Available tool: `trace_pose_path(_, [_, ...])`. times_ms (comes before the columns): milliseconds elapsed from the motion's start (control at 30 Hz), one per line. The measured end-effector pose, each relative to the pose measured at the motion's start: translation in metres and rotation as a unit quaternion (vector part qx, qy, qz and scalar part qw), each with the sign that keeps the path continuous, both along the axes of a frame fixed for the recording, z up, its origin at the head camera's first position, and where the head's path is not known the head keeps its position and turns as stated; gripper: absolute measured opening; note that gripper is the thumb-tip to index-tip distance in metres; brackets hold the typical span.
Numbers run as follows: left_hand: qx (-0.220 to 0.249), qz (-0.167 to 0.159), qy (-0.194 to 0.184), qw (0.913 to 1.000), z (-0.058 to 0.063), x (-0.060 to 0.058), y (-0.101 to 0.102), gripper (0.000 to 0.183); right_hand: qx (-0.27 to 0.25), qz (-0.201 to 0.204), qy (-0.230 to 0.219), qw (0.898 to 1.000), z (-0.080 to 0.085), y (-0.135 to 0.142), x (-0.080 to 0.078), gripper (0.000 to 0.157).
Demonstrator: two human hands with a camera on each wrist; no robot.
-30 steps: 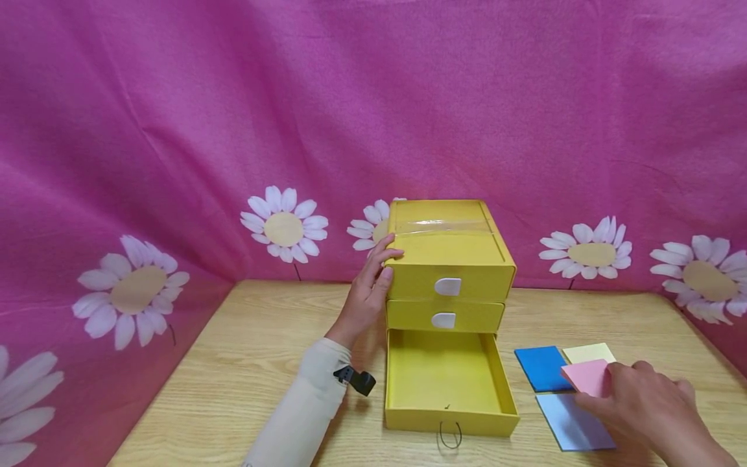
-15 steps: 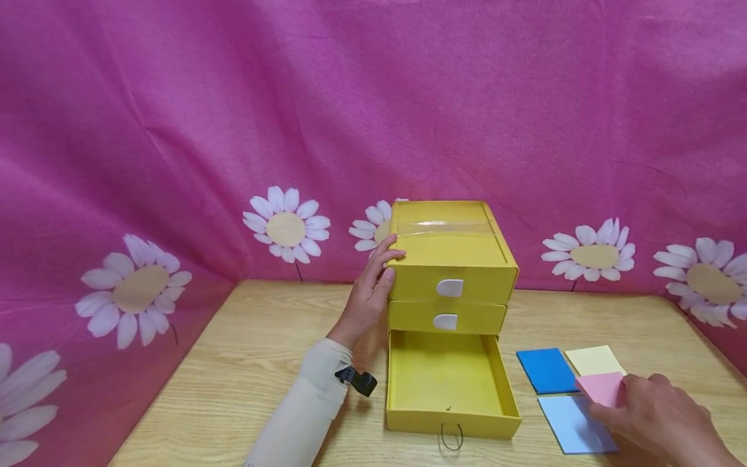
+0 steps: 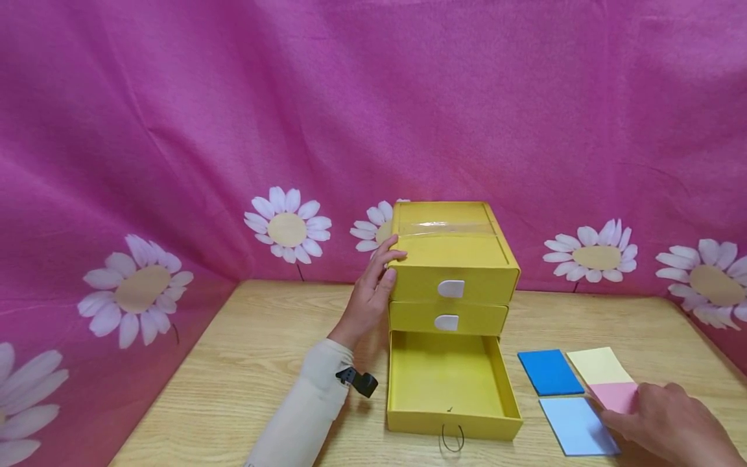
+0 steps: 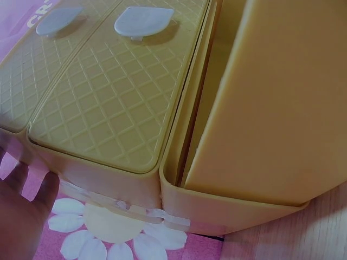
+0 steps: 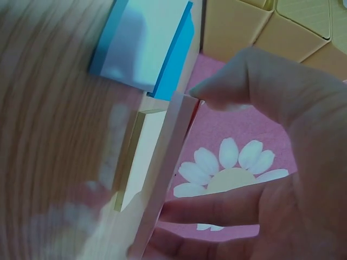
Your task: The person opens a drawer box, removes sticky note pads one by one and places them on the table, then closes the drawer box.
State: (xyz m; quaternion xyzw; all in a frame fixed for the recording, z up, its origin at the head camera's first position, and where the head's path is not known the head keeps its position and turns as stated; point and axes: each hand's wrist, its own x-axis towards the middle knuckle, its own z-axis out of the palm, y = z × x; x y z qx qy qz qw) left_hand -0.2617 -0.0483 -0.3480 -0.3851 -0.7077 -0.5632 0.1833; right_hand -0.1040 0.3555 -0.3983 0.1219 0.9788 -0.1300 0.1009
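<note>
A yellow drawer unit [image 3: 443,250] stands on the table with its bottom drawer [image 3: 452,423] pulled out. My left hand [image 3: 364,301] rests on the unit's upper left edge, fingertips on top and thumb by the front corner. In the right wrist view, my right hand pinches a pink sticky note pad [image 5: 162,173] by its edges. From the head view, that right hand [image 3: 677,418] is at the lower right, and the pink pad overlaps the near part of a pale yellow pad [image 3: 601,364]. Beside them lie a dark blue pad [image 3: 550,372] and a light blue pad [image 3: 574,425].
Two shut upper drawers with white tabs [image 3: 452,289] sit above the open one. A thin cord loop [image 3: 452,438] hangs from the bottom drawer's front. Pink flowered cloth [image 3: 467,117] rises behind the wooden table [image 3: 251,350].
My right hand has moved right and slightly nearer with the pink pad, which now lies lower and flatter in the head view. The left hand stays on the drawer unit.
</note>
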Motion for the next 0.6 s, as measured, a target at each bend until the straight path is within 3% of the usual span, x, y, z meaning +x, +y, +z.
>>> trace_pose_path(200, [-0.002, -0.005, -0.01, 0.9999, 0.02, 0.02, -0.001, 0.031, 0.002, -0.003, -0.012, 1.0, -0.002, 0.003, 0.002, 0.059])
trace_pose_path(600, [-0.002, -0.005, -0.005, 1.0, 0.019, 0.019, 0.0, 0.03, 0.008, -0.011, -0.026, 1.0, -0.007, 0.007, 0.004, 0.056])
